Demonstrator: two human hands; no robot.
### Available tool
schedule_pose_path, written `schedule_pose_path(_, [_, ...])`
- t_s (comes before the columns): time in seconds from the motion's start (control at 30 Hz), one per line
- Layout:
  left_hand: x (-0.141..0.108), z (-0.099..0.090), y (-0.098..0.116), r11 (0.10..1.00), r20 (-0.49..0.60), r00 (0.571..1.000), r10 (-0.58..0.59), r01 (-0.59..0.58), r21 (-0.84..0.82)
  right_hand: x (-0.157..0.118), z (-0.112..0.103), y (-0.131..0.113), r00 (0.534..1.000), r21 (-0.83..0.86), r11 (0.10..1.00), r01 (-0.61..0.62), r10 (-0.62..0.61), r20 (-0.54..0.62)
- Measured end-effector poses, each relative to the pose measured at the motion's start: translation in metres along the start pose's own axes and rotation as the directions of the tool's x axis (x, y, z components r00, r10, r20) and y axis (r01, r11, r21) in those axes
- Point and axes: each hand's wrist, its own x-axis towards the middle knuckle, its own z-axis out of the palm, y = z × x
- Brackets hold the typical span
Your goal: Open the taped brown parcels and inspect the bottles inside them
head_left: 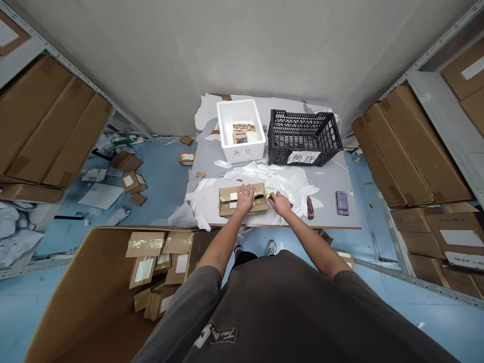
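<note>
Slitting the taped top seam of a long, brown cardboard box [227, 195] with shiny tape looks to be the step in hand. It lies on the flat, pale-grey worktop [325, 184], close to the near edge and left of that edge's middle. Its long axis runs left to right, almost parallel to the near edge, the right end turned slightly away from it. The seam follows that axis, and a dark gap shows toward the right end, which faces the knife.

The left-hand grip [245, 197] is not clenched: the palm presses on the box top, fingers spread and pointing toward the far edge. The right-hand grip [280, 203] is wrapped around a slim, yellow-and-black utility knife [268, 196], just beyond the box's right end; whether the blade touches cardboard is too small to tell.

As I judge it, the next move calls for a firm left palm and a clear blade, then parting the flaps along the seam. Torn white paper scraps [264, 171] lie behind the box, and a red-and-black handled tool [310, 207] rests near the worktop's near edge, right of the knife.
</note>
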Motion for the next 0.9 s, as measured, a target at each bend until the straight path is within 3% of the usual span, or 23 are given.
schedule_pose_path(0.23, [-0.005, 0.004, 0.004, 1.000, -0.003, 1.000, -0.012, 0.012, -0.006, -0.001, 0.002, 0.007, 1.000, 0.062, 0.998, -0.005, 0.005, -0.005])
schedule_pose_path(0.53, [-0.006, 0.008, 0.005, 0.999, -0.059, 0.998, -0.029, 0.027, -0.036, 0.000, -0.002, -0.003, 0.998, 0.097, 0.995, -0.038, 0.041, -0.039])
schedule_pose_path(0.7, [-0.010, 0.009, 0.004, 0.997, -0.096, 0.995, -0.013, 0.006, -0.072, -0.012, 0.007, 0.034, 0.977, 0.193, 0.961, -0.196, 0.207, -0.041])
schedule_pose_path(0.8, [-0.011, 0.009, 0.006, 0.996, -0.123, 0.992, -0.021, 0.010, -0.092, -0.021, 0.023, 0.050, 0.949, 0.436, 0.867, -0.241, 0.305, -0.083])
schedule_pose_path(0.87, [-0.009, 0.005, 0.006, 0.994, -0.120, 0.992, -0.046, 0.033, -0.104, -0.024, 0.038, 0.041, 0.923, 0.695, 0.674, -0.249, 0.382, -0.039])
schedule_pose_path(0.9, [-0.008, 0.002, 0.005, 0.993, -0.112, 0.992, -0.058, 0.046, -0.111, -0.024, 0.046, 0.031, 0.909, 0.810, 0.525, -0.262, 0.415, 0.025])
